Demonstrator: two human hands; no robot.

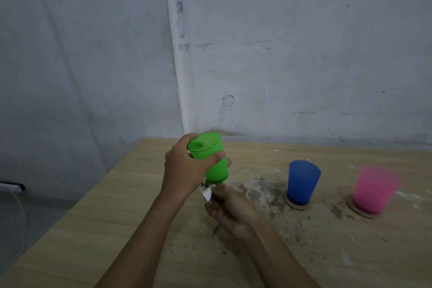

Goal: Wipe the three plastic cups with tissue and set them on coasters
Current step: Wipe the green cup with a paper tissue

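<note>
My left hand (184,168) grips a green plastic cup (211,159) upside down and tilted, its base toward me, above the wooden table (117,217). Just below the cup's mouth my right hand (228,208) pinches a crumpled white tissue (207,193), which reaches up to the rim. A blue cup (302,181) stands upright on a round cardboard coaster (297,204) at mid-right. A pink cup (374,188) stands on another coaster (361,214) at far right. Behind the green cup the edge of a third coaster (229,162) peeks out.
The table butts against a white wall with a vertical pipe (180,54) at the corner. Dark stains and crumbs cover the tabletop around the cups. A white power strip (11,186) lies on the floor at left, beyond the table's left edge.
</note>
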